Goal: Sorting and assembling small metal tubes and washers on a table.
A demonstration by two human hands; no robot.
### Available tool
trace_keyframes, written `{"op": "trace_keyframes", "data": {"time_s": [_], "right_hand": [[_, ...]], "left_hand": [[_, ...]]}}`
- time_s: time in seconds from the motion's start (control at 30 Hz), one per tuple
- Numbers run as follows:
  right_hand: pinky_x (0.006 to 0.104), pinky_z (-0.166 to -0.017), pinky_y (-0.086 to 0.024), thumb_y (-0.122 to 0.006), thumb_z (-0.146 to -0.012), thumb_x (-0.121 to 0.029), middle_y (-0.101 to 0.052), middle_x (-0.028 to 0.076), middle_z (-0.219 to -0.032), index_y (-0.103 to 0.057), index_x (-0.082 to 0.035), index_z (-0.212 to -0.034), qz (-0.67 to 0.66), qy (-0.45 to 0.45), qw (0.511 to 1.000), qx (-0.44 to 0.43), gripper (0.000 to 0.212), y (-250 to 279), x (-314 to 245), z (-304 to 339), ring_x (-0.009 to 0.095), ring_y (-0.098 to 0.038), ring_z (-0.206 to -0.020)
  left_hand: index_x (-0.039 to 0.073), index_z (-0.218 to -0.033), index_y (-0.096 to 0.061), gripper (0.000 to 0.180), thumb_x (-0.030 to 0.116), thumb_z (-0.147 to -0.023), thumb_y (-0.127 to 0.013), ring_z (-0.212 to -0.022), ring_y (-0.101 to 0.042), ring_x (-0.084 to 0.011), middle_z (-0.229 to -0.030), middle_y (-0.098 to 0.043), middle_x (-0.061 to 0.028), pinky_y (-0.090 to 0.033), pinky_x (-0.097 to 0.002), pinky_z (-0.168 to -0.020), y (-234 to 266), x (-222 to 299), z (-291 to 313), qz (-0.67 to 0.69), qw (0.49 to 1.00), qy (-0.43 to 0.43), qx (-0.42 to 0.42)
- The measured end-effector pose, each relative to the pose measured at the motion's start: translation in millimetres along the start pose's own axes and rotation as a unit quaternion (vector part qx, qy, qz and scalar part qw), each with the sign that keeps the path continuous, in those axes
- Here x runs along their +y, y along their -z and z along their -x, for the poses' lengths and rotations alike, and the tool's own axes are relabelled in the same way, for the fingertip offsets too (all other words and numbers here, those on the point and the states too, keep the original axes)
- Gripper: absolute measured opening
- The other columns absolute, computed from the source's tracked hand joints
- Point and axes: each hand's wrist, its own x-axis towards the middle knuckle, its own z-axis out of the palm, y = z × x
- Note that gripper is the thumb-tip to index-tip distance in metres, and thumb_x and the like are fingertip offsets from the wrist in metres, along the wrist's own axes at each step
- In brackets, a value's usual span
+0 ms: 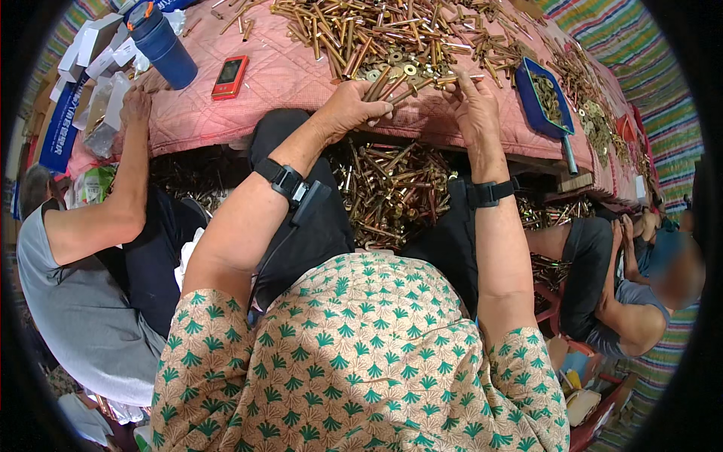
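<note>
Left hand [352, 111]: gripping several fanned bolts [379, 83], apparently spread to keep ends reachable | Right hand [476, 105]: fingertips pinching a single bolt [446, 80] | Location: over near edge of pink cloth [282, 75], beside loose bolt heap [361, 30], likely for short reaches

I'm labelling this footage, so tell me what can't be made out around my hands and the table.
In the head view:
Held bolts: their near ends, hidden by the left hand.
Right hand: whether it grips a bolt, too small to tell.
Lower bolt heap: its far part, hidden by the pink quilt.
Upper bolt heap: cut off by the top edge.
Red device: its screen, too small to read.
</note>
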Motion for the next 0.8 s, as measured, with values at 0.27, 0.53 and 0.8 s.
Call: {"op": "trace_keyframes", "data": {"time_s": [0.27,0.53,0.8], "right_hand": [[0.0299,-0.073,-0.055,-0.063,-0.091,-0.016,-0.063,0.007,-0.091,-0.056,-0.001,-0.101,0.050,-0.024,0.998,-0.021,0.019,-1.0,-9.7,9.0,0.016,-0.064,-0.078],[0.0270,-0.073,-0.054,-0.064,-0.090,-0.015,-0.064,0.005,-0.091,-0.059,-0.002,-0.099,0.103,-0.077,0.986,-0.107,0.017,-1.6,-2.0,21.0,0.014,-0.064,-0.077],[0.0250,-0.069,-0.053,-0.066,-0.088,-0.011,-0.066,0.005,-0.086,-0.061,0.000,-0.098,0.115,-0.022,0.983,-0.143,0.016,-30.3,22.0,24.6,0.013,-0.064,-0.073]], "left_hand": [[0.002,-0.101,-0.065,0.024,0.014,-0.080,-0.070,-0.068,-0.057,-0.0066,-0.081,-0.065,-0.0003,-0.046,-0.0208,-0.061,3.4,-9.5,-2.1,-0.091,0.993,-0.073,-0.001],[0.002,-0.099,-0.063,0.021,0.013,-0.083,-0.068,-0.061,-0.053,-0.0049,-0.079,-0.064,-0.0012,-0.041,-0.0190,-0.050,-4.8,-1.3,1.7,-0.031,0.998,-0.006,-0.063],[0.005,-0.104,-0.062,0.023,0.020,-0.087,-0.067,-0.057,-0.047,-0.0021,-0.084,-0.066,-0.0024,-0.032,-0.0152,-0.044,-1.2,-5.7,-3.1,0.138,0.989,0.044,-0.032]]}}
